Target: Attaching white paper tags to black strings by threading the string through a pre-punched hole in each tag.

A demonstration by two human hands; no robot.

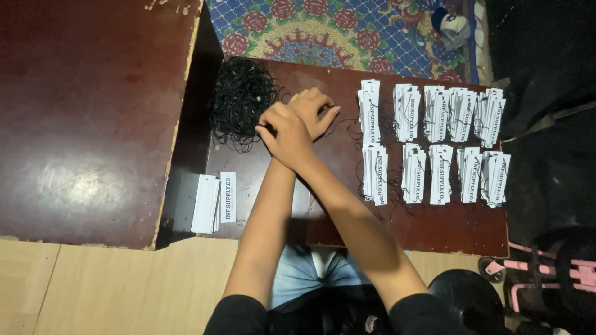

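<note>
My forearms cross over a dark red low table [434,223]. My right hand [287,133] lies on top, knuckles up and fingers curled, at the edge of a tangled pile of black strings [239,102]. What it holds is hidden. My left hand [316,107] sits under and just beyond it, fingertips pinched together on a thin black string [347,124] that trails right toward the tags. Bundles of white paper tags [434,115] lie in two rows on the table's right half.
A small stack of white tags [208,203] lies at the table's near left corner. A larger dark red tabletop [87,124] stands to the left. Beyond is a patterned floral rug [335,31]; pink-framed equipment [540,273] stands at the lower right.
</note>
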